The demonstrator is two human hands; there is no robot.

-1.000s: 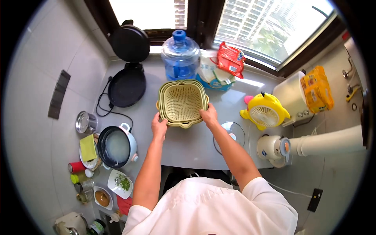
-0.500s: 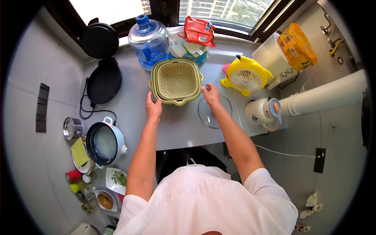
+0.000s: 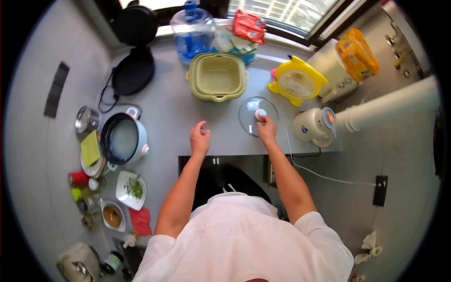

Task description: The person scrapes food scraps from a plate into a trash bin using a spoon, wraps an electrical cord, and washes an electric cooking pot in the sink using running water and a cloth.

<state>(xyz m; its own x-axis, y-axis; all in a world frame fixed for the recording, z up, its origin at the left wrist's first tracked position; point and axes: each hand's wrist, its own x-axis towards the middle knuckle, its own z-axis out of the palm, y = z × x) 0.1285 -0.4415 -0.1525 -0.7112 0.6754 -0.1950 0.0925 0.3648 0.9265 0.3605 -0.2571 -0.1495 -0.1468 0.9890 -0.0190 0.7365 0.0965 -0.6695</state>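
My right hand [image 3: 266,128] has its fingers closed on the knob of a round glass lid [image 3: 247,123], which lies on the grey counter. My left hand [image 3: 200,138] is over the counter near its front edge, fingers apart and holding nothing. Beyond both hands, a stack of green baskets [image 3: 218,77] stands in front of the blue water bottle. To the left of my left hand is a light blue pot [image 3: 123,138] with whitish liquid inside.
A black electric pan [image 3: 133,71] lies open at the back left. On the left are a bowl of chopped greens [image 3: 131,190], a dish of brown sauce [image 3: 112,216] and jars. A yellow fan [image 3: 298,83] and a white kettle-like appliance [image 3: 314,126] stand at the right.
Both hands have let go of the basket stack. My right hand has moved onto the lid's knob, and my left hand has drawn back toward the front edge. The camera view has shifted.
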